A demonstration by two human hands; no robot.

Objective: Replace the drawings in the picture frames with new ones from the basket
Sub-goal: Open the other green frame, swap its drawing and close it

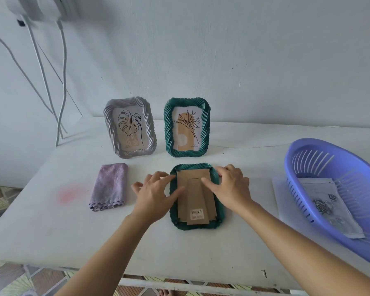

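face-down green frame [195,197] lies cardboard back up on the worktop [51,231] | left hand [156,195] and right hand [231,186] press its sides with loosely spread fingers, neither grip closed | upright green frame [187,127] behind it | folded cloth [109,186] to its left | basket [308,142] to its right, drawing [329,208] inside

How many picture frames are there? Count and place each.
3. The lilac frame stands back left; the standing green frame is right of it; the face-down green frame lies in front, under the left hand and right hand.
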